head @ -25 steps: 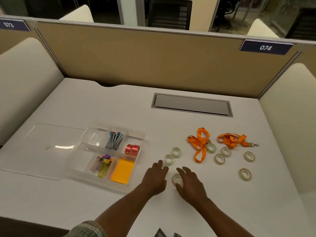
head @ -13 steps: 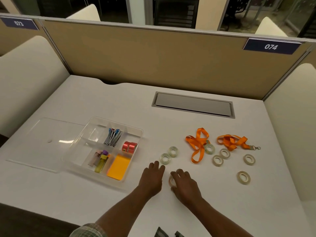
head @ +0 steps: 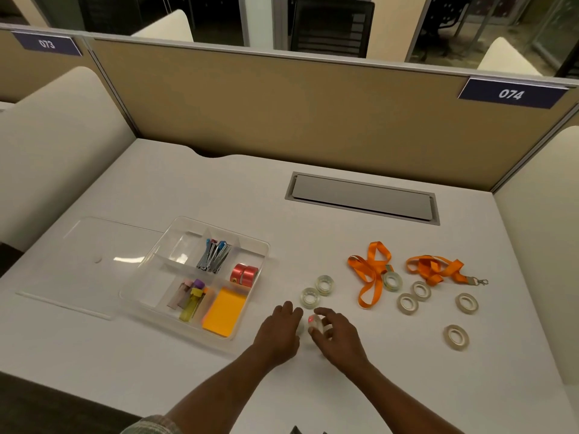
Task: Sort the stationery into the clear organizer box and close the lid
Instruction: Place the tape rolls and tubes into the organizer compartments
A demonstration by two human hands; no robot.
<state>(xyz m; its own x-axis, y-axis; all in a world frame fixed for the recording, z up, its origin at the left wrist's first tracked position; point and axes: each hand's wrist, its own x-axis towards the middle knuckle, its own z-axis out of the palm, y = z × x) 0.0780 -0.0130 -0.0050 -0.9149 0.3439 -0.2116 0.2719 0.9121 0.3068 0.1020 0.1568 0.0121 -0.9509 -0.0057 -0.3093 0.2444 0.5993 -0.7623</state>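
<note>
White desk [head: 219,189] holds the clear organizer box [head: 183,250] at ten o'clock from the hands. Left hand [head: 279,332] lies flat, fingers loose, empty; right hand [head: 336,336] pinches a tape roll [head: 314,324] in curled fingers, best lifted clear before swinging boxward.

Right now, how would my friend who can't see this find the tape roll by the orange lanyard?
Find the grey hatch set into the white desk. Nearer you from it lie two lanyards; take the left orange lanyard. The tape roll lies over that strap's right end, while every other clear roll sits on bare desk.
</note>
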